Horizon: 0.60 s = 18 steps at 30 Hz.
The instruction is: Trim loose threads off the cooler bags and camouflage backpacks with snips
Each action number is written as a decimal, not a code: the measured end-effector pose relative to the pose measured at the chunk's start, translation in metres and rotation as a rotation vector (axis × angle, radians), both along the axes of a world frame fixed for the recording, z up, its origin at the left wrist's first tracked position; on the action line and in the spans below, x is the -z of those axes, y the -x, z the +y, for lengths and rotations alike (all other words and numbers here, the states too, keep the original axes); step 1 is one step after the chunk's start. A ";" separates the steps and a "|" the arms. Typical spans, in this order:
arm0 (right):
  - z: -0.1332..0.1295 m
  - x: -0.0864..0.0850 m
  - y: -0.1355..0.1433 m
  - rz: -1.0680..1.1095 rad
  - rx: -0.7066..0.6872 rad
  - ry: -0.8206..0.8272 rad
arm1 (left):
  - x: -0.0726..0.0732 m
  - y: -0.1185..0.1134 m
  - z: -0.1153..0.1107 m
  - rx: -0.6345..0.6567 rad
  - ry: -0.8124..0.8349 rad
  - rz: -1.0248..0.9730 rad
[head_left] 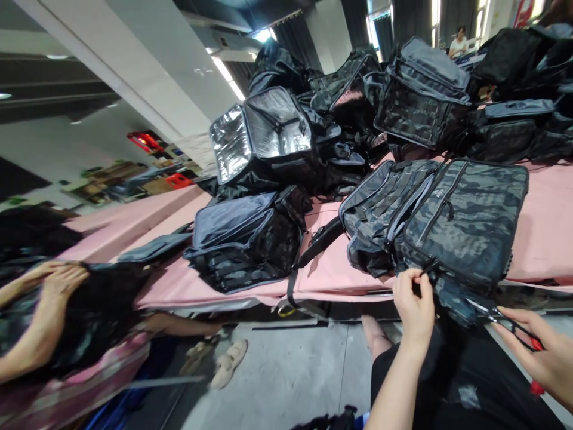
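A dark camouflage bag (465,221) lies over the front edge of the pink table (546,233). My left hand (415,306) pinches a zipper pull or strap at the bag's lower edge. My right hand (544,352) holds small red-handled snips (514,325), their tips pointing left at the bag's bottom corner, a short way from my left hand. A second camouflage bag (380,209) leans against the first on its left.
Several more black bags are piled at the back of the table, one open with a silver lining (268,128). Another black bag (250,239) sits left of centre. A co-worker's hands (58,280) press on a bag at far left. Grey floor lies below.
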State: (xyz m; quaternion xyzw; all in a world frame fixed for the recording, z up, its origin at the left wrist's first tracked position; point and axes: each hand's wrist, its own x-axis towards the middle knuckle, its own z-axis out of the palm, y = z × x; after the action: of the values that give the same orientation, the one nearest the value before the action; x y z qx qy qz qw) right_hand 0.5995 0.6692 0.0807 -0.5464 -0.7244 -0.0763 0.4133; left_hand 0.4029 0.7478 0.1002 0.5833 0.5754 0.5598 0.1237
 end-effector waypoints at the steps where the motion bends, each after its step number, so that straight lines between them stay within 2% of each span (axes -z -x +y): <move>1: -0.002 0.002 -0.003 0.033 -0.014 0.008 | 0.002 0.002 -0.004 -0.009 0.006 -0.042; 6: -0.008 0.014 -0.017 0.215 -0.010 -0.029 | 0.018 0.002 -0.023 -0.055 0.088 -0.068; 9: -0.009 0.019 -0.021 0.258 0.038 -0.002 | 0.026 -0.011 -0.032 -0.033 0.200 0.023; 12: -0.010 0.024 -0.020 0.327 0.034 0.034 | 0.027 -0.026 -0.035 -0.020 0.332 0.054; 15: -0.011 0.036 -0.019 0.409 0.006 0.058 | 0.026 -0.029 -0.032 0.052 0.375 -0.015; 18: -0.011 0.049 -0.022 0.496 0.041 0.104 | 0.030 -0.014 -0.030 0.163 0.364 -0.106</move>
State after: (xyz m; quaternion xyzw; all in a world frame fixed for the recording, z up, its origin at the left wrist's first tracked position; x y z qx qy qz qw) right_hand 0.6214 0.6579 0.0315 -0.5833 -0.5926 0.0891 0.5484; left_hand 0.4169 0.7180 0.0702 0.5656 0.6105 0.4648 0.3021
